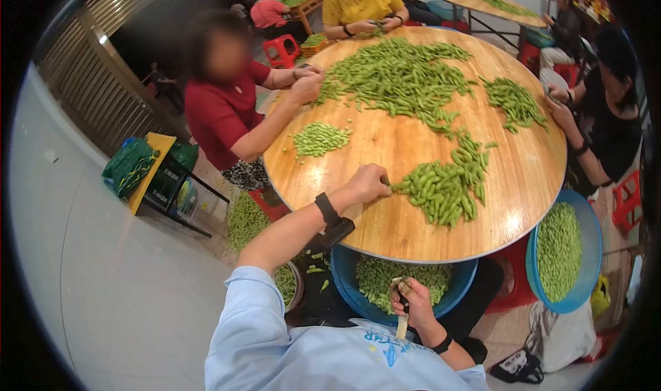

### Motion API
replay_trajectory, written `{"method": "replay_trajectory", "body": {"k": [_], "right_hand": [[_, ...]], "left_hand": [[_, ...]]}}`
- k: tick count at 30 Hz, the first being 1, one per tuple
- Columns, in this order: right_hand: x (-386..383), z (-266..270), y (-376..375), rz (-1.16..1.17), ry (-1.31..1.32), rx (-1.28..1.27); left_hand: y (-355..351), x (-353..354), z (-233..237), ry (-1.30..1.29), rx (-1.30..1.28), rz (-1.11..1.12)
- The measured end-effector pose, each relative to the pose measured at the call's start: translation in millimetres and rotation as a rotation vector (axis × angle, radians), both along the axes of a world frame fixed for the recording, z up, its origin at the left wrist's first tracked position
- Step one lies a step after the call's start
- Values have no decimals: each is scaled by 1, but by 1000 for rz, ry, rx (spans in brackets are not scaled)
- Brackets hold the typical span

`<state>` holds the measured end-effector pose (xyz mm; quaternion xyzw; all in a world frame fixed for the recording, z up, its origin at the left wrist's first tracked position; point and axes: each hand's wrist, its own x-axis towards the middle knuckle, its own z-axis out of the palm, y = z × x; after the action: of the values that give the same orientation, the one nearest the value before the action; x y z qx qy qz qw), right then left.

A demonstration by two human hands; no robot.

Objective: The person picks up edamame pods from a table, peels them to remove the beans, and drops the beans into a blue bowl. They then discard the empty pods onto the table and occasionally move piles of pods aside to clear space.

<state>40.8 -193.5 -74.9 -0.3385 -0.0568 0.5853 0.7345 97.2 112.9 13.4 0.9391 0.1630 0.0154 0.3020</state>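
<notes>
My left hand (pixel 370 184) rests low over the round wooden table (pixel 330 219), its fingers pinched on a green pod at the left edge of the near pile of pods (pixel 444 188). Closer to my body, my right hand (pixel 415 303) is closed above a blue basin (pixel 468 277) of shelled green beans (pixel 374 277). Something dark lies between its fingers, and a pale strip hangs below them; what they are is unclear. A large pod heap (pixel 403 78) covers the far part of the table.
A person in red (pixel 217 119) sits left, one in yellow (pixel 358 9) across, one in black (pixel 609 122) right. Loose beans (pixel 320 139) lie on the table's left. Another blue basin (pixel 597 253) stands right, a bean container (pixel 297 288) below left, and a red stool (pixel 626 202) far right.
</notes>
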Motion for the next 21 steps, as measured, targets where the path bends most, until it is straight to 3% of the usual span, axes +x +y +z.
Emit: {"method": "replay_trajectory", "body": {"k": [5,7,8,10,11,13,17,21], "right_hand": [[-3,-6,3,-47,-33,2],[-2,4,6,-13,-72,16],[-1,7,7,-74,-140,29],[2,12,11,-182,-247,58],[5,17,13,-208,-275,57],[4,37,21,-290,-302,29],[5,55,27,-340,-401,46],[8,51,32,-343,-307,57]], "left_hand": [[-6,-22,0,-169,47,-66],[-14,-30,9,-148,-373,119],[-19,-36,11,-158,-374,139],[-35,-50,11,-171,-779,79],[-44,-58,12,-170,-787,87],[-68,-74,11,-177,-1043,80],[-95,-96,11,-126,-1277,200],[-104,-100,2,-51,-1324,172]]}}
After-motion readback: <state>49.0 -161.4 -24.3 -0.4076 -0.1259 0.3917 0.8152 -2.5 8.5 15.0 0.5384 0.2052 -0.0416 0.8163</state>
